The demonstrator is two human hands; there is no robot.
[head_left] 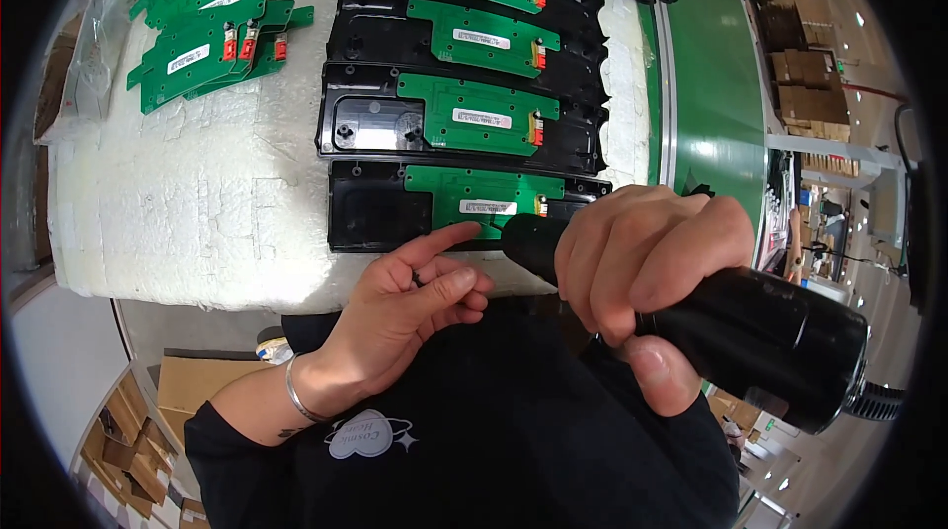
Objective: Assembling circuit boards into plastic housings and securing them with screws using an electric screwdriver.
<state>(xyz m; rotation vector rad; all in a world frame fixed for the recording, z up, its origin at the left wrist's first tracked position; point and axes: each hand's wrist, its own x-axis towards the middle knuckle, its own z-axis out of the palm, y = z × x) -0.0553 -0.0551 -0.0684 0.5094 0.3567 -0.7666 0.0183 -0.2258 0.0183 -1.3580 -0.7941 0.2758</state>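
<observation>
— From the head camera, what's in the right hand (647, 257)?

— A thick, smooth black cylindrical power screwdriver (760, 336), glossy plastic by the look of it. The fingers are wrapped tight around its barrel, thumb pressed underneath. A ribbed black hose (874, 401) leaves its fat rear end.

— Which way does it lie?

— Its long axis runs from lower right up to the left. The narrower nose points at the near edge of the closest flat black plastic tray (380, 208), right by the lower right corner of the green rectangular circuit board (479, 193) seated in it. The tip itself is hidden behind the knuckles, so I can't tell whether it touches.

— And the left hand (415, 307)?

— Loosely curled, index finger stretched out towards that same board's lower edge. Something small and dark is pinched between thumb and fingers; too small to name. A thin silver metal bangle (296, 396) sits on the wrist, above a black sleeve.

— What's under the trays?

— A rough, crumbly white foam slab (178, 213), its surface cracked into blocks. Three more black trays (464, 119) lie behind the near one, stacked away in a row, each carrying a green board with a white label strip and a small orange part at its right end.

— Anything else?

— A loose heap of bare green boards (212, 20) at the slab's far left corner, overlapping at angles. A green conveyor belt (711, 94) runs along the right, and brown cardboard boxes (810, 75) stand beyond it.
</observation>
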